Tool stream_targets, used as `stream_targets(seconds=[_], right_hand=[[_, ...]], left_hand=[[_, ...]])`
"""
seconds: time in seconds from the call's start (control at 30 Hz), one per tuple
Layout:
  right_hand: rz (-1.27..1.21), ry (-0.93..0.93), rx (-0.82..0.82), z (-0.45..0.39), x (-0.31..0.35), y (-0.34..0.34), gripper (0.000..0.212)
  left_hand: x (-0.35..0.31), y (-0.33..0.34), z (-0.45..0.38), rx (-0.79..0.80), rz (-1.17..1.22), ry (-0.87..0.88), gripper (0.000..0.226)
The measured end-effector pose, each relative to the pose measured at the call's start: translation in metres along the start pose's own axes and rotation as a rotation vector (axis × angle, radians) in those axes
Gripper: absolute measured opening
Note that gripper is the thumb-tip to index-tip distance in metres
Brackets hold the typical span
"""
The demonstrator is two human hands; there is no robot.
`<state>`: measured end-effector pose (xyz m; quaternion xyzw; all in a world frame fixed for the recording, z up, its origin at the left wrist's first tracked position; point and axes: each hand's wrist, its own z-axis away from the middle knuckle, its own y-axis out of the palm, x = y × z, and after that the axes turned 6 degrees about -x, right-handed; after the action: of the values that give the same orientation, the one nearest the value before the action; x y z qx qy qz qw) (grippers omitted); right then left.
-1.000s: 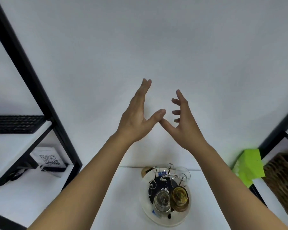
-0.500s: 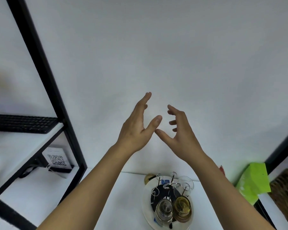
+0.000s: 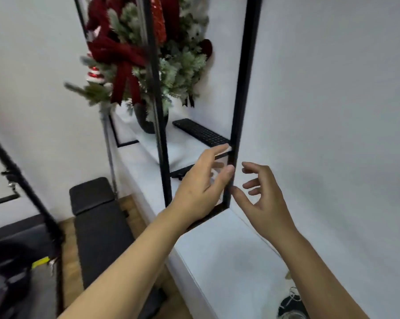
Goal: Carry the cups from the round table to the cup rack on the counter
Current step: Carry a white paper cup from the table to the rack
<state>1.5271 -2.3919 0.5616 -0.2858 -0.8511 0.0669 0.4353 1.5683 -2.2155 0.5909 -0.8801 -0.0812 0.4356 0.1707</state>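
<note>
Both hands are raised empty in front of the body: the left hand (image 3: 202, 185) is held with fingers straight and relaxed, the right hand (image 3: 264, 201) with fingers loosely curled, thumbs nearly meeting but apart. Just behind the fingers a black shelf frame (image 3: 239, 111) is seen, with a keyboard (image 3: 201, 133) and a plant with red ribbons (image 3: 134, 54) beyond on its shelf. Well below the right wrist, at the bottom edge, part of the cup rack (image 3: 291, 306) is seen on the white counter (image 3: 229, 254); a black bench (image 3: 97, 217) lies left of the left forearm.
</note>
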Motion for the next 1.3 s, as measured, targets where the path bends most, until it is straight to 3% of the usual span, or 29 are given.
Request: stream_targets(seconds=[0.27,0.73,1.07,1.3], right_hand=[[-0.273,-0.109,0.402,0.082,0.070,0.089,0.053],[-0.657,-0.382,0.925,0.299,0.324,0.167,0.059],[-0.824,-0.430,1.155,0.562,0.498,0.136,0.065],[-0.854,-0.492,1.217,0.699,0.608,0.135,0.066]], left_hand=[[-0.037,-0.104,0.164,-0.336,-0.214,-0.271,0.057],[-0.227,-0.256,0.466,-0.896,-0.582,-0.477,0.048],[-0.391,-0.292,0.753,-1.059,-0.780,-0.696,0.055],[-0.472,-0.328,0.896,-1.190,-0.857,-0.796,0.051]])
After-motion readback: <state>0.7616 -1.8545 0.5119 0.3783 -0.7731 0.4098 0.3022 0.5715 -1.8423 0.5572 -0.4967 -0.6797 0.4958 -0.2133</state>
